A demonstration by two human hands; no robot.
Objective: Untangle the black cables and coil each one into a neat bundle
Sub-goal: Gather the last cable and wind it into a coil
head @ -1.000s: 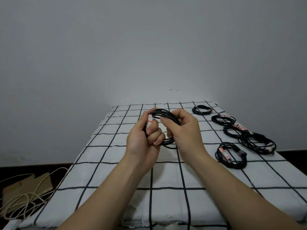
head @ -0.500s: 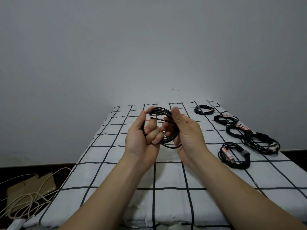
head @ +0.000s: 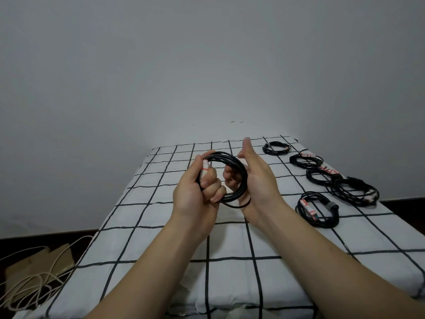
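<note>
1. Head view: our left hand [head: 197, 192] grips the black cable coil [head: 232, 157] on its left side, fingers clenched round the strands. Our right hand [head: 259, 180] hooks curled fingers through the ring, thumb raised.
2. The coil stands upright between both hands above the checked sheet [head: 161, 226], with a slack loop [head: 239, 206] sagging beneath.
3. Five coiled bundles [head: 318, 209] line the right edge, so the room to move is on our left.

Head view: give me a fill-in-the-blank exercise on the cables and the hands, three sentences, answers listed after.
1. The left hand and right hand hold one coiled black cable bearing a white tag striped in ___.
2. On the white, black-gridded sheet, the count of finished black cable bundles is ___.
3. Those bundles lie on the person's ___ side.

Missing words: red; five; right.
</note>
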